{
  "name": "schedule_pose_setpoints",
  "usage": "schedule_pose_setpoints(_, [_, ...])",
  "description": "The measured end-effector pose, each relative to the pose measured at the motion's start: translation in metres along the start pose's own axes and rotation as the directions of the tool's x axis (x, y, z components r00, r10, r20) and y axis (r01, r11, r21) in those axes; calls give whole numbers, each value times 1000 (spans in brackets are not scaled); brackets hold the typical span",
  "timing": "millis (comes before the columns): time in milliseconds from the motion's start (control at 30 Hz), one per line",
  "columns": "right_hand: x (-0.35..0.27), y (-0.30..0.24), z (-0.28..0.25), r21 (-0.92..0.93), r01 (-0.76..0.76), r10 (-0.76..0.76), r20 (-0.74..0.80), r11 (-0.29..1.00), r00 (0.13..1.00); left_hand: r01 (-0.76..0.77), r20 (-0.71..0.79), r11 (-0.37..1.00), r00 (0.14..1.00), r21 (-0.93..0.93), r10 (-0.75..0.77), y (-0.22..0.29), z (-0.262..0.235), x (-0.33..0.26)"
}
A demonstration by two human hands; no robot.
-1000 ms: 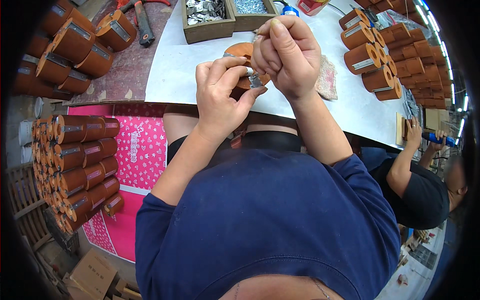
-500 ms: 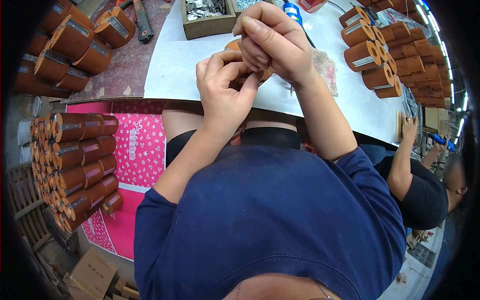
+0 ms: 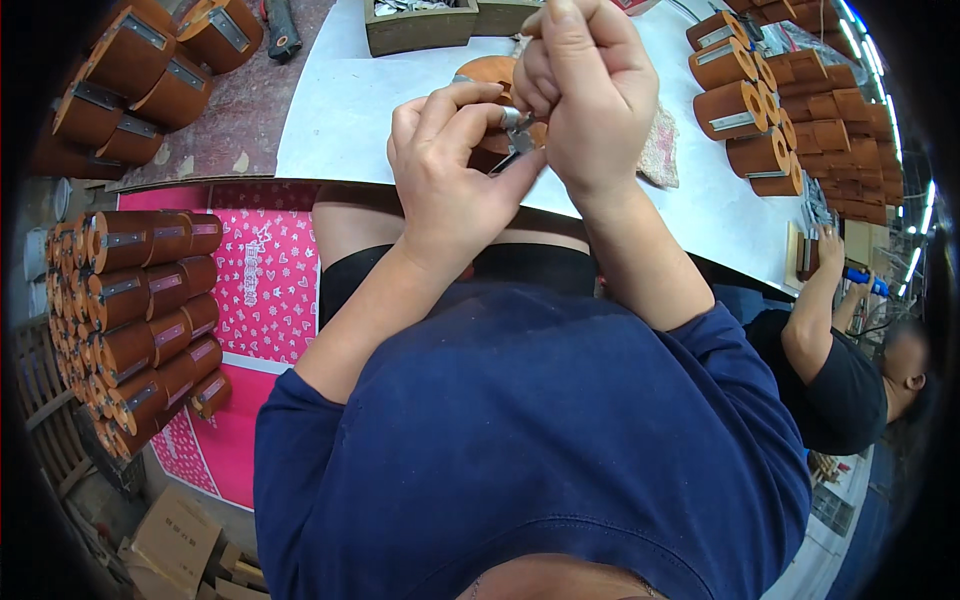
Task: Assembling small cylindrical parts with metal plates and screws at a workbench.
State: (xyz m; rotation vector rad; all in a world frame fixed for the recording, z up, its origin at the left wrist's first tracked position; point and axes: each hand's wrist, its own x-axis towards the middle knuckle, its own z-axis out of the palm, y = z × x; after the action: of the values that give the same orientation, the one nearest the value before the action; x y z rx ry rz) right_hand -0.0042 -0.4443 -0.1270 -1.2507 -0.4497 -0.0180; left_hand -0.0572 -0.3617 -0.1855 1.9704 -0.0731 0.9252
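My left hand (image 3: 445,165) is closed, thumb and fingers pinching a small silver metal fitting (image 3: 517,138). Just behind the fitting is a brown-orange wooden cylinder (image 3: 490,70) at the table's near edge, partly covered by my hands. Raised beside it, my right hand (image 3: 595,105) has its fingers curled tightly against the thumb. Whatever lies inside that grip is hidden. The right hand's lower fingers come close to the fitting; whether they touch it I cannot tell.
Wooden cylinders with metal strips are stacked at the upper left (image 3: 130,55), left (image 3: 125,285) and right (image 3: 735,110). A wooden parts box (image 3: 420,35) stands behind my hands. A cloth (image 3: 660,150) lies right. Another person (image 3: 830,370) works at far right, near a blue tool (image 3: 865,280).
My right hand has moved slightly right, away from the left. The metal fitting and more of the wooden cylinder now show between them. The whole view has shifted a little.
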Motion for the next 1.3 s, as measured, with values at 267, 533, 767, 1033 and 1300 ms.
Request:
schedule_pose_setpoints(267, [4, -1, 0, 47, -33, 31, 54, 998, 998, -74, 33, 996, 997, 53, 72, -3, -2, 0])
schedule_pose_setpoints(533, [8, 3, -14, 150, -62, 25, 241, 987, 970, -69, 57, 997, 996, 41, 67, -1, -3, -2])
schedule_pose_setpoints(767, [17, 5, -21, 274, -95, -49, 476, 957, 878, -73, 55, 997, 996, 27, 71, -3, -2, -1])
schedule_pose_setpoints(1033, [7, -19, -34, 161, 352, -380, 196, 922, 904, -9, 268, 1000, 963, -8, 11, 0, -21, 11])
schedule_pose_setpoints(1300, [-4, -41, -55, 136, 336, -345, 47, 932, 937, 17, 410, 988, 909, 156, -80, 6, -53, 34])
